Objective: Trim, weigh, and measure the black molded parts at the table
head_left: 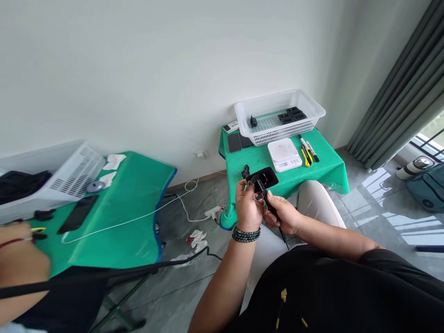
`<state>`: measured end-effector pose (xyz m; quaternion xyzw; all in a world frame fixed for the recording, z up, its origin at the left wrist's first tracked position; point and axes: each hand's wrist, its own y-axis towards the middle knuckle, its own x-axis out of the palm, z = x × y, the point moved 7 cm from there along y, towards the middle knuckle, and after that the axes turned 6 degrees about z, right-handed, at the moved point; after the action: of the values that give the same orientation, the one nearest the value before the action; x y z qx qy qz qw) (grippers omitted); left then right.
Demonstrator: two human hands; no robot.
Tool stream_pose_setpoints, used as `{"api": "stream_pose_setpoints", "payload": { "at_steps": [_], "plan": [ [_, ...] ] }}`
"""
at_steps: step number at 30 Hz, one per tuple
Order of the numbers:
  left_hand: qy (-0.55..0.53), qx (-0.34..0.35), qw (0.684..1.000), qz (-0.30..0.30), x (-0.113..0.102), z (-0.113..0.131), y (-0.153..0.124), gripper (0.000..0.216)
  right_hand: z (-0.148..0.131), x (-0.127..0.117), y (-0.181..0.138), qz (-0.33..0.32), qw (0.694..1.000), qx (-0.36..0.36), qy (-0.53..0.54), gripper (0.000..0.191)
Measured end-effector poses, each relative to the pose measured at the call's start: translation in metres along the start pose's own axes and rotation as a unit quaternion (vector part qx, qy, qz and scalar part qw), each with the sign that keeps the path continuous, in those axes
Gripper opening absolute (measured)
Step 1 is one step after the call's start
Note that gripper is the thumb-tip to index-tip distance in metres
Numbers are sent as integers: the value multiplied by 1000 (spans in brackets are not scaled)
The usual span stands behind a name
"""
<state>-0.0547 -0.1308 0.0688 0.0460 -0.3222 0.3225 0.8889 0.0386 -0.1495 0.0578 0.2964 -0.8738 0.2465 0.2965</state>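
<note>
My left hand (248, 203), a beaded bracelet at its wrist, is closed around a black plastic part with a rounded, hollow tray-like end (271, 176). In my right hand (282, 213) is a slim black stick-shaped piece (271, 210). Its upper end meets the plastic part between my hands, and a thin dark tail hangs below. Whether the two are joined I cannot tell. Just beyond my left fingers lies a small black part (245, 171). Behind it, a white kitchen scale (284, 155) rests on the green-covered table (248, 159).
A white basket (280, 134) with several black parts stands at the table's back. Right of the scale lie a yellow cutter (306, 156) and markers (312, 150); left, a phone (234, 142). Another person's arm (21, 263) reaches over the left table (114, 208). A white cable (138, 215) crosses the gap.
</note>
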Motion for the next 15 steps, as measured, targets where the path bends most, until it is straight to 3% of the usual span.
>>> {"api": "stream_pose_setpoints", "payload": {
  "at_steps": [7, 15],
  "plan": [
    [-4, -43, 997, 57, -10, 0, 4, 52, -3, 7, -1, -54, 998, -5, 42, 53],
    [23, -42, 997, 54, -15, -2, 6, 49, -3, 8, -1, -63, 997, -4, 44, 45]
  ]
}}
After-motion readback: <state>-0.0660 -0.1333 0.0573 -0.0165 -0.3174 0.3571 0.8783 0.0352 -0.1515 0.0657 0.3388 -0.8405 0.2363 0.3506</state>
